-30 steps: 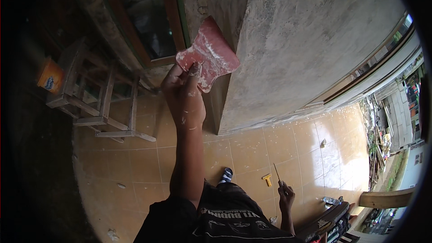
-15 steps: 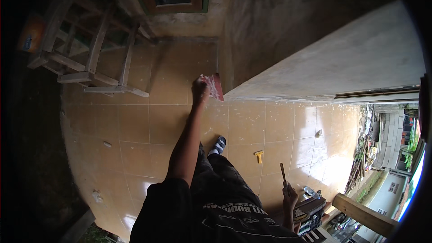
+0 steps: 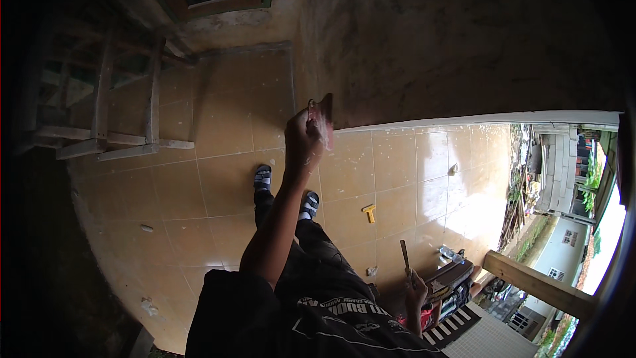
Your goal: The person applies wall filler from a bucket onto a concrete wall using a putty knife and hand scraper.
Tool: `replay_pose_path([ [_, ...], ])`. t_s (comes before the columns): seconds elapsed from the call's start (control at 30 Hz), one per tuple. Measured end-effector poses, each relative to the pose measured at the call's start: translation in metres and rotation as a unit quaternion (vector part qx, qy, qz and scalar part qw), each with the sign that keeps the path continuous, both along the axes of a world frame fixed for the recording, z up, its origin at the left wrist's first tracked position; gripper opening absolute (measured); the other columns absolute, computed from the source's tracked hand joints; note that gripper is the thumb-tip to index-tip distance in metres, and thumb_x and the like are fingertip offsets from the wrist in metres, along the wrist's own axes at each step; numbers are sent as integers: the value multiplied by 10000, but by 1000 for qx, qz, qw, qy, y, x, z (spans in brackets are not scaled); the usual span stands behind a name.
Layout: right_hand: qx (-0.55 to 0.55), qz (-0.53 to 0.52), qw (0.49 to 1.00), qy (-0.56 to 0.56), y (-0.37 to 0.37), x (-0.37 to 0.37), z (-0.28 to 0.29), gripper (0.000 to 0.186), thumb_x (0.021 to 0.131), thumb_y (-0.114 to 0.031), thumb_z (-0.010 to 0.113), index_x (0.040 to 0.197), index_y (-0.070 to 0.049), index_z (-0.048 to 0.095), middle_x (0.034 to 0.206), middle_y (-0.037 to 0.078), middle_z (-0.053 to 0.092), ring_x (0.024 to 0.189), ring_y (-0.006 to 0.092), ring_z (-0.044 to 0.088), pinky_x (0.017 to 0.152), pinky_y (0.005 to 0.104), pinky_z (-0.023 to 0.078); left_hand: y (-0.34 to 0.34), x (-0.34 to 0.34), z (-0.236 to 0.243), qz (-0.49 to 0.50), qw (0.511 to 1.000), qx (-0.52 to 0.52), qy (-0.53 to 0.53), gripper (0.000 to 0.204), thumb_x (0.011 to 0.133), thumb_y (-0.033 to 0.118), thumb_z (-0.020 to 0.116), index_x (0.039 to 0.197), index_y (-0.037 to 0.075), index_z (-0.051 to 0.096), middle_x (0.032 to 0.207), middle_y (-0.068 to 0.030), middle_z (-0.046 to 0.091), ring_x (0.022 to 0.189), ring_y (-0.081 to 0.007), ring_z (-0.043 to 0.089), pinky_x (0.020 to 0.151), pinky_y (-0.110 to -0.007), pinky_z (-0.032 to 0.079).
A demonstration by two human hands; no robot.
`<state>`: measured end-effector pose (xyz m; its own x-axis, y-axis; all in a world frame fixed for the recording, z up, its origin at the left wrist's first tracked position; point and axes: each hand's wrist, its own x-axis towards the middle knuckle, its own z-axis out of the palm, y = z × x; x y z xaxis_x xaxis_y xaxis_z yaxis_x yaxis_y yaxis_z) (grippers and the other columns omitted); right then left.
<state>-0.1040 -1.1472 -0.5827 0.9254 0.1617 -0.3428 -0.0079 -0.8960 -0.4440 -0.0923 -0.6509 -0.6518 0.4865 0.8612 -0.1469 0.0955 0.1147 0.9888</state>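
Note:
My left hand [image 3: 304,142] is stretched forward and closed on a red, flexible-looking putty spreader [image 3: 323,122] smeared with white paste. The spreader is at the lower part of the patchy plastered wall [image 3: 430,53], close to its corner; whether its edge touches the wall I cannot tell. Lower right, at my side, my right hand [image 3: 415,292] grips the handle of a narrow putty knife [image 3: 405,254], its blade pointing up and away from me.
A yellow scraper [image 3: 370,213] lies on the tan tiled floor [image 3: 338,179] with white specks. To the left stands a wooden trestle [image 3: 126,140]. A clear bottle [image 3: 450,253] rests near a dark bench-like thing [image 3: 450,278]. A wooden beam [image 3: 540,284] is at right.
My view has swung, and the wall's pale face now shows only as a thin strip. The spreader has turned more upright in my left hand. Both feet now show.

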Motion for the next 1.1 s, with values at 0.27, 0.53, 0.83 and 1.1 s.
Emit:
replay_pose_path([
  [0.27, 42, -10, 999, -9, -3, -6, -30, 288, 819, -127, 635, 1102, -82, 664, 751, 90, 616, 668, 156, 557, 618, 302, 433, -5, 52, -81, 17, 992, 124, 4, 442, 959, 327, 421, 762, -41, 566, 503, -174, 490, 460, -219, 515, 470, -370, 383],
  [0.53, 136, -50, 988, 47, 7, 7, -46, 343, 856, -195, 610, 1137, 0, 628, 848, -4, 624, 793, 82, 533, 732, 238, 426, 8, 38, 75, -38, 995, -29, -83, 79, 701, -31, 454, 684, -32, 531, 568, -60, 440, 585, -100, 412, 537, -294, 348],
  [0.83, 263, -103, 958, 53, 0, 22, -108, 328, 803, -103, 598, 1101, 29, 634, 1002, 158, 675, 940, 189, 618, 860, 314, 447, 14, 9, 292, -164, 969, -96, -158, 40, 777, 13, 523, 764, 19, 561, 722, -59, 562, 619, -167, 567, 559, -293, 487],
  [1.1, 340, -91, 935, 48, -1, 36, -143, 227, 813, -134, 580, 988, -27, 677, 596, -68, 442, 454, 24, 344, 400, 209, 275, -4, -58, 452, -212, 954, 20, -210, 88, 791, 9, 497, 837, 4, 571, 792, -81, 578, 711, -188, 578, 734, -339, 511],
])
